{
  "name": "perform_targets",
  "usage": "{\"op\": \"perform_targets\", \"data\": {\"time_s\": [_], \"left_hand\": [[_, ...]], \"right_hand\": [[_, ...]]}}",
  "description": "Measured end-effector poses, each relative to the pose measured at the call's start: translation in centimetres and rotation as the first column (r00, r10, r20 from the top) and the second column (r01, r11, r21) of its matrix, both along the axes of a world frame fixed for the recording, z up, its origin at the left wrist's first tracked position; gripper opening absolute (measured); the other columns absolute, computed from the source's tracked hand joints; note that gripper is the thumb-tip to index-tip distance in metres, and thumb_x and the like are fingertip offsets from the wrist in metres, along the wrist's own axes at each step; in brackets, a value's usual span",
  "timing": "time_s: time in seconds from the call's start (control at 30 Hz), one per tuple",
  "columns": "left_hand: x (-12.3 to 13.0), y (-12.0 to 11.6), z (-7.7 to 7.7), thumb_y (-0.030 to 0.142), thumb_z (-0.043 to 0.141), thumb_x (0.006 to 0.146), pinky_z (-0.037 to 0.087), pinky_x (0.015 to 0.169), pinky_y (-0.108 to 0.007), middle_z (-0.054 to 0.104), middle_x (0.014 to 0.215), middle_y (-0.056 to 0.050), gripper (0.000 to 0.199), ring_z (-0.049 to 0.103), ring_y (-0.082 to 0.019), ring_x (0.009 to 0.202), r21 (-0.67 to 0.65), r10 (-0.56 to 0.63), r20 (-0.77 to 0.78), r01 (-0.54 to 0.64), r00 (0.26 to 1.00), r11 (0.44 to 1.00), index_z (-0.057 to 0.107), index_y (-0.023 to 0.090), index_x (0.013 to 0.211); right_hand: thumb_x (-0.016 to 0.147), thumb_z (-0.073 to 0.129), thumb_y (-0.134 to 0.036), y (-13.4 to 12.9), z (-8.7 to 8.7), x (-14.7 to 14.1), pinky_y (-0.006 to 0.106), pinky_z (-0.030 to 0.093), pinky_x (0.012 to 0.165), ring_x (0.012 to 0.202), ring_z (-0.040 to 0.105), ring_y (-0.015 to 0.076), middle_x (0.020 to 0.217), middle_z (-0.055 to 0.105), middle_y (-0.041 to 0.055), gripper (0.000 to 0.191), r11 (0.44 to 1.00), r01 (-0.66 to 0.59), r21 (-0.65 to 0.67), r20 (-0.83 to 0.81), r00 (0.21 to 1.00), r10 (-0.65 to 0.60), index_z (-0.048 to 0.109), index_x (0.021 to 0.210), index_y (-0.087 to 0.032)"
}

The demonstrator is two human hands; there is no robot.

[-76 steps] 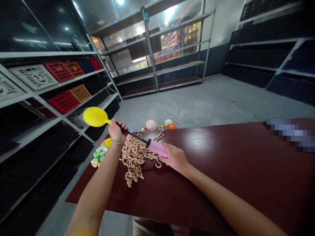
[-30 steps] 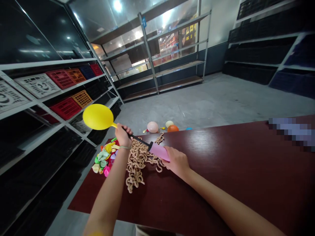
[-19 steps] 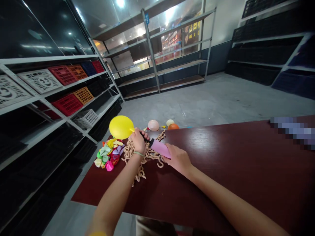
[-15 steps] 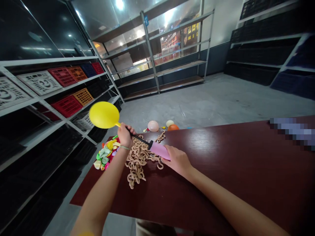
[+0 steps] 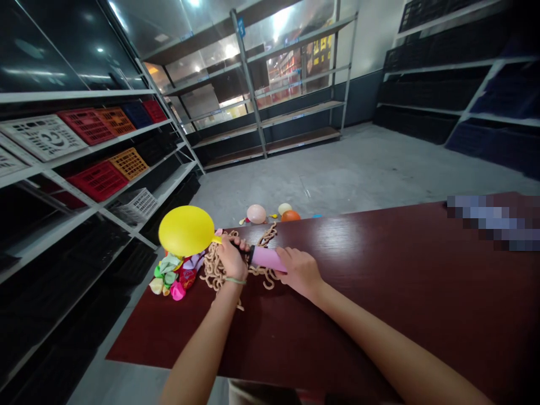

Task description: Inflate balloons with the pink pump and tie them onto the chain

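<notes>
A yellow balloon [image 5: 186, 230], partly inflated, sits on the nozzle end of a balloon pump [image 5: 268, 258] with a pink barrel and black rod. My left hand [image 5: 233, 257] is closed around the black end, right by the balloon's neck. Wrapped round the pink barrel is my right hand [image 5: 301, 274]. Under the pump lies a pile of beige curled cord [image 5: 215, 270], partly hidden by my left hand and forearm. Left of it, deflated balloons [image 5: 171, 275] of several colours are heaped on the table, some behind the yellow balloon.
The dark red table [image 5: 358, 281] spans the foreground. Beyond its far edge lie inflated balloons, one pale pink [image 5: 256, 214] and one orange [image 5: 291, 216]. Shelves with plastic crates [image 5: 99, 179] stand at left. A blurred patch [image 5: 493, 219] covers something at the table's right.
My left hand has moved right and down toward my right hand, bringing the yellow balloon along. The pump's black rod now shows much shorter. The balloon looks slightly larger.
</notes>
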State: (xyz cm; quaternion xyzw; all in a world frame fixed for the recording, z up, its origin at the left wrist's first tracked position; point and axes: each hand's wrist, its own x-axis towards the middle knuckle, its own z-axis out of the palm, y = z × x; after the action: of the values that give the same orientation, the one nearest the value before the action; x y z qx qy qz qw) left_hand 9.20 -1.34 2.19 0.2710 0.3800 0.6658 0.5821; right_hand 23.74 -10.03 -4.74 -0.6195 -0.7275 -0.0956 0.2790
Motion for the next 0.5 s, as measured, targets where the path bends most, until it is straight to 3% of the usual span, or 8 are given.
{"op": "perform_targets", "data": {"time_s": [0.2, 0.3, 0.37, 0.5], "left_hand": [[-7.5, 4.5, 4.5, 0.025, 0.056, 0.080, 0.028, 0.040, -0.022, 0.035, 0.055, 0.007, 0.023, 0.034, -0.007, 0.040, 0.051, 0.126, -0.036, -0.124, 0.991, 0.991, 0.035, 0.022, 0.070], [-8.9, 5.7, 5.8, 0.022, 0.054, 0.078, 0.025, 0.039, -0.020, 0.034, 0.055, 0.007, 0.019, 0.032, -0.006, 0.040, 0.077, 0.216, -0.020, -0.214, 0.976, 0.974, 0.036, 0.021, 0.072], [-7.8, 5.2, 5.3, 0.021, 0.053, 0.079, 0.022, 0.039, -0.020, 0.032, 0.055, 0.007, 0.019, 0.030, -0.005, 0.040, 0.089, 0.241, 0.004, -0.240, 0.971, 0.967, 0.036, 0.021, 0.072], [-2.1, 2.3, 1.9, 0.022, 0.054, 0.081, 0.024, 0.041, -0.022, 0.033, 0.056, 0.007, 0.017, 0.032, -0.006, 0.041, 0.078, 0.137, 0.001, -0.136, 0.991, 0.988, 0.038, 0.022, 0.074]], "right_hand": [[0.084, 0.065, -0.036, 0.2, -0.3, -0.4, 0.031, 0.035, 0.071, 0.082, 0.058, 0.0198, 0.095, 0.066, 0.0052, 0.046, 0.996, -0.086, 0.008, -0.009, 0.996, 0.086, 0.050, 0.124, -0.019], [0.082, 0.066, -0.034, 0.4, -0.4, -0.5, 0.031, 0.034, 0.069, 0.080, 0.057, 0.0192, 0.091, 0.065, 0.0037, 0.043, 0.998, -0.067, 0.016, -0.013, 0.998, 0.067, 0.052, 0.120, -0.020], [0.081, 0.068, -0.034, 0.5, -0.4, -0.4, 0.031, 0.032, 0.067, 0.078, 0.057, 0.0192, 0.089, 0.065, 0.0036, 0.042, 1.000, -0.022, 0.014, -0.012, 1.000, 0.022, 0.054, 0.118, -0.020], [0.077, 0.071, -0.034, 0.4, -0.1, -0.1, 0.031, 0.030, 0.065, 0.080, 0.056, 0.0203, 0.090, 0.065, 0.0048, 0.045, 0.998, 0.059, -0.009, -0.006, 0.998, -0.059, 0.055, 0.117, -0.020]]}}
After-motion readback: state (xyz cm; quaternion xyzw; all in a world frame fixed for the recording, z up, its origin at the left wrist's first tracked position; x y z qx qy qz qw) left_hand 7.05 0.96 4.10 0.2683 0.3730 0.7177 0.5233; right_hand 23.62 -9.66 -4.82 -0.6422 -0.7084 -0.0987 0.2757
